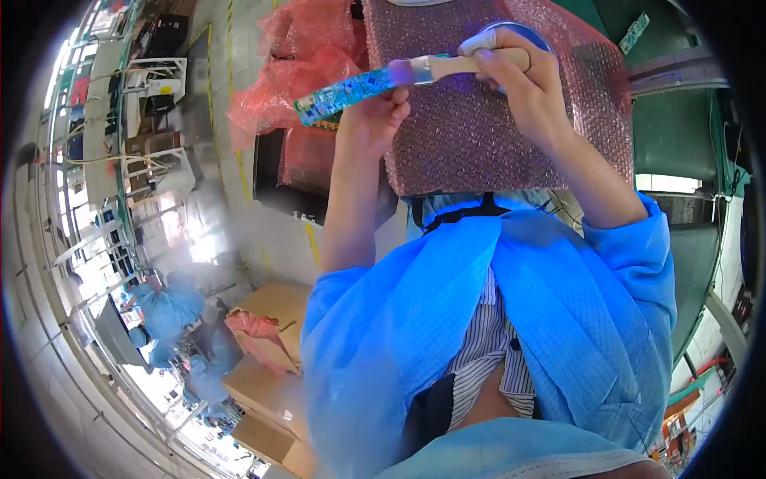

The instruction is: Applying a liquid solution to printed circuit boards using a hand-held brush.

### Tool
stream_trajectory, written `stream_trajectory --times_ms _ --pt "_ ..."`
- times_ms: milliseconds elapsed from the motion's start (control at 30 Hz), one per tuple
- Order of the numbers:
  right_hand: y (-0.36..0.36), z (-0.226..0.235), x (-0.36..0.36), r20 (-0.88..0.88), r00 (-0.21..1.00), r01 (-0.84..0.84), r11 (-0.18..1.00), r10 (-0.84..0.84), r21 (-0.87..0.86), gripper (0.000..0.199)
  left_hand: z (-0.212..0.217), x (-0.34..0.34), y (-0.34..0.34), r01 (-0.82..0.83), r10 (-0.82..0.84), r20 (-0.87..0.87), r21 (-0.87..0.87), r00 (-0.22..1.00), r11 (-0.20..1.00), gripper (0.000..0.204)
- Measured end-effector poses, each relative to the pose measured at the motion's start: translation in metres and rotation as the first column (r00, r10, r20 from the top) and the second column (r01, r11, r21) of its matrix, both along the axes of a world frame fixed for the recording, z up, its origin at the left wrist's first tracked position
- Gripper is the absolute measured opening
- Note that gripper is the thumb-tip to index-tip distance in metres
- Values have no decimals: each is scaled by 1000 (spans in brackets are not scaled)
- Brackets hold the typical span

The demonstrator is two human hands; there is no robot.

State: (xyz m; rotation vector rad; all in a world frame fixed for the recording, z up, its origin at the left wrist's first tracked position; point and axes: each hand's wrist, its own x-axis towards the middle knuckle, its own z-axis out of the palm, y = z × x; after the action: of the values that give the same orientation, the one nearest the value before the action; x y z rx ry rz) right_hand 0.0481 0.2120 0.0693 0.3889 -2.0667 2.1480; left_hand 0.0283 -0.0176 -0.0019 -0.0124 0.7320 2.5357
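Note:
My left hand (373, 124) is closed on a narrow green-blue circuit board (345, 93), holding it up at a slant by its right end. A flat brush (455, 65) with a wooden handle and metal ferrule is gripped in my right hand (531, 88). Its bristle end meets the right end of the board, though blue glare hides the exact contact. Something white covers a fingertip of my right hand. Behind that hand shows a round, blue-rimmed item (523, 30), partly hidden. Pink bubble wrap (471, 144) covers the surface beneath both hands.
Loose red bubble wrap (307, 56) lies at the far left, above a dark box (271, 172). Another narrow board (634, 33) rests at the far right. Cardboard boxes (267, 383) stand at my left side. Further left, a person in blue (171, 307) is beside shelving.

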Motion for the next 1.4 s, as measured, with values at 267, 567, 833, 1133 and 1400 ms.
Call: stream_trajectory --times_ms 267,567,833,1133,1400 --pt "-16 14 12 115 993 15 978 9 -209 18 1 6 4 -154 153 -19 -52 988 987 33" --pt "-13 10 10 184 982 96 966 -52 -242 18 12 7 12 -219 204 -123 -120 971 968 15" --pt "-5 -2 4 213 974 145 927 -73 -346 19 10 12 10 -222 208 -155 -82 966 972 10" --pt "-3 -6 1 184 982 98 928 -32 -360 18 18 15 15 -285 267 -151 -118 952 951 3" --pt "-2 -11 1 221 975 117 925 -37 -361 16 20 15 17 -344 347 -23 -201 938 917 16"
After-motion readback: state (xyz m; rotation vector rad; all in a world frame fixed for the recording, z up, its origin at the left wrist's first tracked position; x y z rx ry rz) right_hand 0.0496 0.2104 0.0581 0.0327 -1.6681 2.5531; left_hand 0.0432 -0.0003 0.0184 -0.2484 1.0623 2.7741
